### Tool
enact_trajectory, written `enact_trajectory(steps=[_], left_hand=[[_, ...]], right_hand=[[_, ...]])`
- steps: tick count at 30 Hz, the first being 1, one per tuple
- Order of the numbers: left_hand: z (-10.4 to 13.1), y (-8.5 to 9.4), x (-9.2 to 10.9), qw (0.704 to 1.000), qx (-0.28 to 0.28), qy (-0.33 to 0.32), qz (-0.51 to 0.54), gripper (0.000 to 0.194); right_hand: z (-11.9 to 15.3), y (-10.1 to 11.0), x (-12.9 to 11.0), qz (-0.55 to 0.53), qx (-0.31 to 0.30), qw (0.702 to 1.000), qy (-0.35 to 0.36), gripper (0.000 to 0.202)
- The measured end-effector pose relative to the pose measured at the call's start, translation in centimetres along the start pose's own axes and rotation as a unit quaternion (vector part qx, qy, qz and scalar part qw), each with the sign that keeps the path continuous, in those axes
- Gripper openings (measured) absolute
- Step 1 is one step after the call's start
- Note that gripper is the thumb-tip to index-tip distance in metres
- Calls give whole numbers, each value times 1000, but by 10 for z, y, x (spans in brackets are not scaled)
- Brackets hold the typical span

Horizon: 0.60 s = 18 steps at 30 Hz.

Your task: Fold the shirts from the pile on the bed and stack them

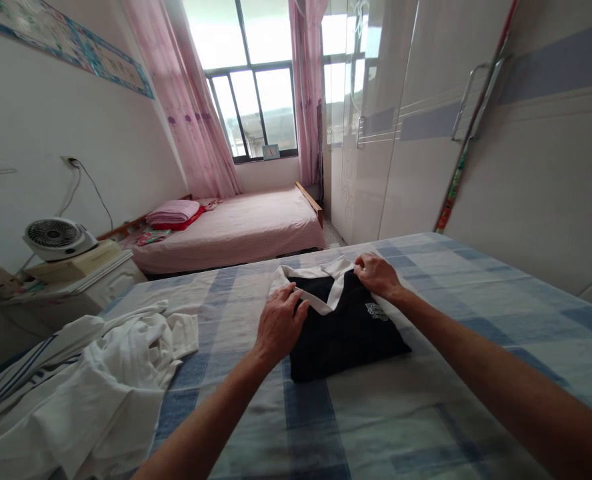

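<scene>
A black shirt (343,340) with a white V-shaped collar lies folded into a compact shape on the checked bedsheet, a small white print on its chest. My left hand (280,320) rests on the shirt's left shoulder beside the collar, fingers slightly apart and holding nothing. At the right end of the collar, my right hand (376,273) pinches the shirt's shoulder edge between thumb and fingers.
Crumpled white clothes (106,380) lie on the blue-and-white bedsheet (236,333) at the left. A fan (59,237) stands on a bedside cabinet. Beyond is a pink bed (241,223) with folded bedding; glossy wardrobes (406,133) line the right side.
</scene>
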<state>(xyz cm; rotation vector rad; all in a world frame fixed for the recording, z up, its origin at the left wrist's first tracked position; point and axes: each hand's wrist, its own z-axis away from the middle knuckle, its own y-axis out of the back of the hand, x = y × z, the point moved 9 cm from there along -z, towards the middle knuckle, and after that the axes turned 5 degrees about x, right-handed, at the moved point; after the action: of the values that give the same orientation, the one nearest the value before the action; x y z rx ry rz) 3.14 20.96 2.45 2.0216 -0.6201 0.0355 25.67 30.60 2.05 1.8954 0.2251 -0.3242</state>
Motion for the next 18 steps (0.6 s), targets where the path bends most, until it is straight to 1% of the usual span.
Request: enact_trajectory(steps=[1,2,3,5,6,7,8,10,12,13,15,18], left_hand=[[-4,-3,2,1000,12,1,1,39],[-6,-10,6,1000,11,-5,2,42],[-4,-19,11,1000,-1,-15,5,45],[4,-42,22,998,-46,-36,12,49],[10,-51,25,997,-68,-39,16,50],[15,-58,27,996,-85,-36,19,50],[18,-63,27,995,-94,-29,21,50],[22,-64,26,995,-98,-18,23,51],[21,-62,25,995,-96,-15,27,51],[20,-61,25,995,-94,-13,30,51],[19,-58,24,995,-89,-11,39,53],[19,-55,24,996,-78,-8,52,58]], right_hand=[[-5,-5,-10,-6,-4,1000,5,33],[-11,-11,-19,-10,-12,1000,4,37],[-15,-20,-27,-12,-22,1000,-4,43],[-22,-38,-39,-9,-37,999,-29,58],[-25,-45,-43,-8,-41,998,-41,62],[-27,-52,-46,-8,-43,998,-51,61],[-30,-57,-46,-11,-44,997,-58,55],[-34,-60,-43,-26,-44,996,-67,39],[-39,-58,-34,-56,-45,995,-72,28],[-41,-56,-29,-78,-42,994,-72,26],[-43,-49,-18,-126,-30,989,-67,28],[-37,-42,1,-200,-2,977,-72,31]])
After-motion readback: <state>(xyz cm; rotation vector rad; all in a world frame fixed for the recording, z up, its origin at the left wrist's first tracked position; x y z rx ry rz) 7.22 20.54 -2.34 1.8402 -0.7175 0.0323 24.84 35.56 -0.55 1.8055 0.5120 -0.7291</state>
